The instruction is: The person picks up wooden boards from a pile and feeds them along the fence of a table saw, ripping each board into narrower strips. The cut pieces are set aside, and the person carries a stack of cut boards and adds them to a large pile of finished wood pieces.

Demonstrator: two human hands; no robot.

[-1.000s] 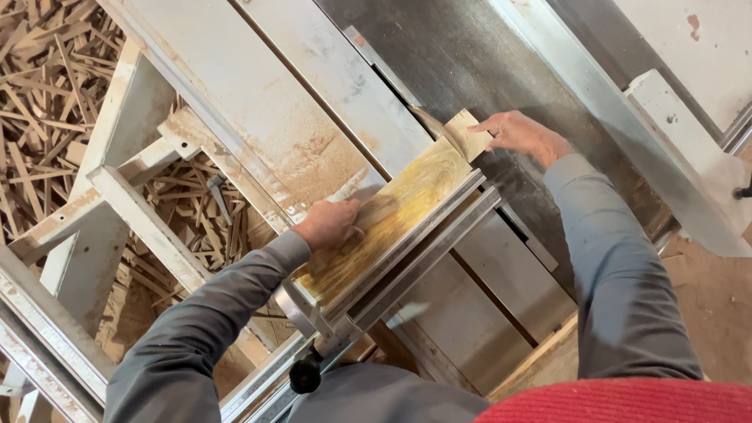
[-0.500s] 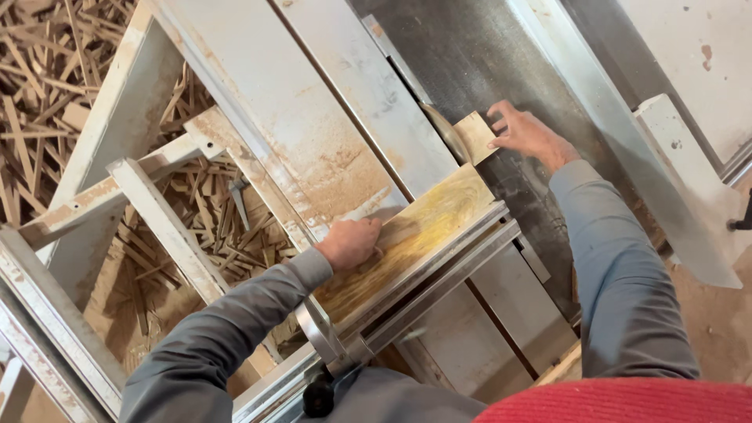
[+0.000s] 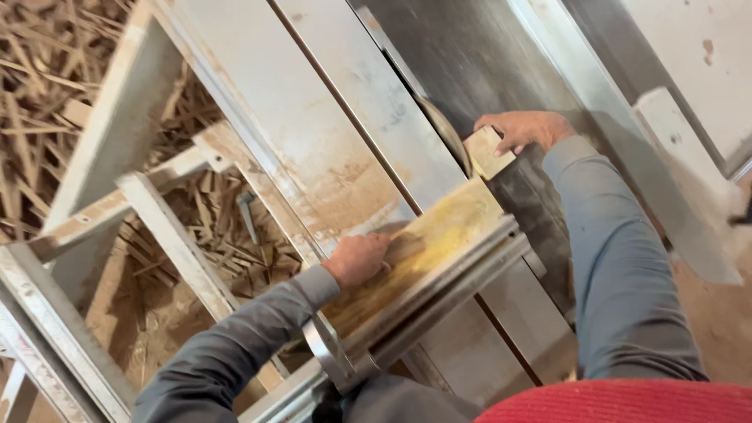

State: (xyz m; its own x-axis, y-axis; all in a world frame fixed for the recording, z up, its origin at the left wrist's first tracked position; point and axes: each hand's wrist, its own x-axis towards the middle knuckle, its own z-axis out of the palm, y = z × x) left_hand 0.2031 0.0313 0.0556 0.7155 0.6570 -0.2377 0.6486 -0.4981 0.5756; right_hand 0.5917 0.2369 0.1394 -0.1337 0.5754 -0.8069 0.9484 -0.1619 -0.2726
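Left hand (image 3: 359, 258) pressing flat, fingers spread, on a yellowish wooden board (image 3: 427, 251) lying against the metal fence (image 3: 439, 294), right hand (image 3: 523, 129) pinching a small wood block (image 3: 487, 152) beside the saw blade (image 3: 442, 129) on the table (image 3: 329, 141), wood scraps (image 3: 47, 70) lying beyond the table's left edge

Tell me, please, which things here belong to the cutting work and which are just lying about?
In use: yellowish board under the left hand; small wood block held by the right hand; saw blade; metal fence rail.
Lying about: wood offcuts on the floor.
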